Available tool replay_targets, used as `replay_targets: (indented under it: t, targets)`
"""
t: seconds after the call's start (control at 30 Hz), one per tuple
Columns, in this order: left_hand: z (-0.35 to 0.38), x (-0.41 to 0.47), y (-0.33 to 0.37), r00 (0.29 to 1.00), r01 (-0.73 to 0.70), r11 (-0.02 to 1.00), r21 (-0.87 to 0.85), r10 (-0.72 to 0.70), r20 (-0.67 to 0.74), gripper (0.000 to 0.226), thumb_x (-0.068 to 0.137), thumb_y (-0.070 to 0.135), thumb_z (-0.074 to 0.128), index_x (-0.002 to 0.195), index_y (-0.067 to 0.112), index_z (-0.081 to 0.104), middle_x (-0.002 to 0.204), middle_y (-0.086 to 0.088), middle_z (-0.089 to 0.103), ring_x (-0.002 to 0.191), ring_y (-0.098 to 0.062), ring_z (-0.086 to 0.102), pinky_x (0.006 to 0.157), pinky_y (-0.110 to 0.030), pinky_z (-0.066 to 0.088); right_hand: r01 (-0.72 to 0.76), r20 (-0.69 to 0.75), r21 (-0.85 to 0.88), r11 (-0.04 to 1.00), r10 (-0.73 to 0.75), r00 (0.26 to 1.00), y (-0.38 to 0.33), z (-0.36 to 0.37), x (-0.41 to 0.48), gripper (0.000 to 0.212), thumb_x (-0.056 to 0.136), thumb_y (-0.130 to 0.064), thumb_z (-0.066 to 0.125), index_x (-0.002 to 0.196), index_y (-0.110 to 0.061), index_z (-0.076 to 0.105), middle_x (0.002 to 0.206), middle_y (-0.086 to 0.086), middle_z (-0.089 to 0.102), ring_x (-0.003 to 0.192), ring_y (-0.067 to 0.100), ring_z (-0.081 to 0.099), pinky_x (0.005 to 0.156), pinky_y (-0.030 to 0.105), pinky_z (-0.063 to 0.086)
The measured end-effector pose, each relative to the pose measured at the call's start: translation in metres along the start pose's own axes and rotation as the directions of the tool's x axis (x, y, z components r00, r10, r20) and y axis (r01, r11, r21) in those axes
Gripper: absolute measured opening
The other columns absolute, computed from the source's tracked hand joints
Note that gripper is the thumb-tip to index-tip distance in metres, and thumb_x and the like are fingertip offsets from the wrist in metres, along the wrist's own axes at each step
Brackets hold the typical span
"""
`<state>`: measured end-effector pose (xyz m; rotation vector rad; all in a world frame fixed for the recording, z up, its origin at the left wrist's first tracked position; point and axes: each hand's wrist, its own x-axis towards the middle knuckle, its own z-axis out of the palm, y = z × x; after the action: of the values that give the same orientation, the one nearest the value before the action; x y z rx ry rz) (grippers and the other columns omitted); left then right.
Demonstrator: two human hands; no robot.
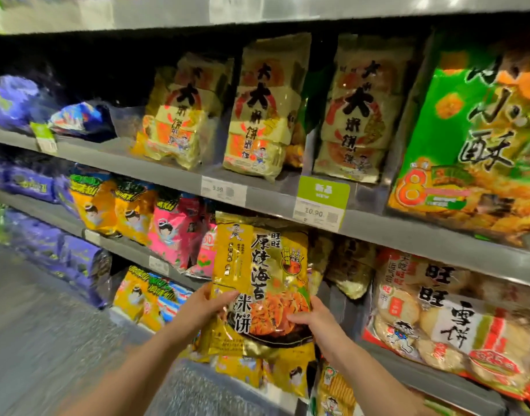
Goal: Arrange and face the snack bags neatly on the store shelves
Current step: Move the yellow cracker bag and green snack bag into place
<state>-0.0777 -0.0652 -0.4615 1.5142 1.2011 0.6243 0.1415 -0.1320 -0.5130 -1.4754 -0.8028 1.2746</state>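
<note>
Your left hand (209, 304) and right hand (316, 321) both grip the lower sides of a yellow snack bag (259, 265), holding it upright in front of the shelf (408, 235), just left of the white-and-red bag (438, 319).

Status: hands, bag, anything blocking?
Both gripping: left hand, right hand on yellow cracker bag, upright, front out. Behind, to its right: slumped gold bags.

Looks forward and a little down from the head (one wide-angle view, tilted, blurred at the edges), close to the store shelves (408, 235).
</note>
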Motion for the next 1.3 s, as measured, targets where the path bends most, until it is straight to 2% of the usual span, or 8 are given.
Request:
replay_targets:
  t: [0.13, 0.37, 0.6, 0.77, 0.87, 1.0, 1.17, 1.3]
  targets:
    - [-0.027, -0.025, 0.016, 0.991, 0.128, 0.986, -0.108, -0.131, -0.027, 0.043, 0.068, 0.053, 0.071, 0.091, 0.024, 0.049, 0.083, 0.012, 0.060, 0.077, -0.006, 0.059, 0.071, -0.025, 0.045, -0.095, 0.073, -0.071, 0.993, 0.100, 0.992, -0.033, 0.024, -0.037, 0.054, 0.072, -0.012, 0.075, 0.121, -0.013, 0.052, 0.100, 0.003, 0.067, 0.087, 0.016, 0.061, 0.070, 0.024, 0.043]
    - [-0.108, -0.093, 0.047, 0.942, 0.329, 0.927, -0.180, -0.336, -0.009, 0.114, 0.020, 0.077, 0.075, 0.110, 0.008, 0.064, 0.106, -0.004, 0.070, 0.094, -0.020, 0.067, 0.087, -0.033, 0.050, -0.175, 0.223, -0.192, 0.966, 0.217, 0.950, -0.112, 0.071, -0.094, 0.034, 0.081, -0.008, 0.069, 0.108, -0.019, 0.053, 0.091, -0.009, 0.064, 0.080, 0.001, 0.057, 0.060, 0.014, 0.042]
    - [-0.177, -0.129, 0.102, 0.924, 0.379, 0.916, -0.134, -0.366, 0.111, 0.103, 0.031, 0.077, 0.073, 0.110, 0.012, 0.062, 0.065, 0.006, 0.069, 0.058, -0.007, 0.063, 0.057, -0.019, 0.048, -0.136, 0.226, -0.218, 0.967, 0.185, 0.956, -0.193, 0.114, -0.109, 0.091, 0.053, -0.014, 0.084, 0.132, -0.017, 0.040, 0.117, 0.004, 0.064, 0.105, 0.019, 0.063, 0.100, 0.040, 0.045]
    - [-0.225, -0.080, 0.109, 0.935, 0.354, 0.903, -0.245, -0.332, 0.125, 0.116, 0.033, 0.067, 0.081, 0.132, 0.017, 0.046, 0.107, -0.004, 0.071, 0.100, -0.023, 0.066, 0.087, -0.038, 0.052, -0.114, 0.194, -0.235, 0.965, 0.162, 0.967, -0.237, 0.139, -0.081, 0.068, 0.070, -0.007, 0.076, 0.131, -0.013, 0.045, 0.118, 0.004, 0.063, 0.105, 0.018, 0.060, 0.091, 0.033, 0.046]
    - [-0.254, -0.045, 0.125, 0.958, 0.263, 0.927, -0.267, -0.219, 0.184, 0.092, 0.046, 0.062, 0.082, 0.119, 0.014, 0.055, 0.106, -0.006, 0.070, 0.092, -0.022, 0.062, 0.079, -0.033, 0.042, -0.138, 0.180, -0.237, 0.962, 0.183, 0.966, -0.265, 0.156, -0.060, 0.052, 0.076, 0.000, 0.069, 0.122, -0.015, 0.050, 0.116, 0.003, 0.063, 0.101, 0.016, 0.058, 0.076, 0.025, 0.044]
    - [-0.269, -0.005, 0.145, 0.966, 0.222, 0.923, -0.314, -0.163, 0.203, 0.037, 0.074, 0.036, 0.076, 0.085, 0.006, 0.057, 0.067, -0.013, 0.061, 0.048, -0.012, 0.053, 0.048, -0.015, 0.037, -0.166, 0.103, -0.151, 0.975, 0.182, 0.978, -0.285, 0.171, -0.035, 0.051, 0.083, -0.005, 0.065, 0.130, -0.014, 0.049, 0.121, 0.006, 0.061, 0.119, 0.026, 0.053, 0.109, 0.045, 0.034]
    - [-0.277, 0.024, 0.140, 0.978, 0.178, 0.930, -0.323, -0.132, 0.159, 0.068, 0.064, 0.048, 0.080, 0.107, 0.001, 0.054, 0.069, -0.014, 0.059, 0.056, -0.017, 0.053, 0.053, -0.022, 0.039, -0.178, -0.047, -0.086, 0.980, 0.174, 0.984, -0.302, 0.164, -0.017, 0.046, 0.093, -0.034, 0.053, 0.135, -0.023, 0.038, 0.134, 0.001, 0.046, 0.125, 0.022, 0.044, 0.105, 0.037, 0.035]
    - [-0.275, 0.038, 0.130, 0.989, 0.109, 0.946, -0.304, -0.073, 0.127, 0.098, 0.053, 0.056, 0.083, 0.130, 0.008, 0.044, 0.093, -0.013, 0.067, 0.073, -0.026, 0.061, 0.067, -0.040, 0.054, -0.135, -0.474, -0.158, 0.978, 0.045, 0.880, -0.307, 0.141, 0.009, 0.061, 0.090, -0.033, 0.057, 0.141, -0.010, 0.033, 0.112, 0.010, 0.053, 0.084, 0.021, 0.054, 0.074, 0.035, 0.045]
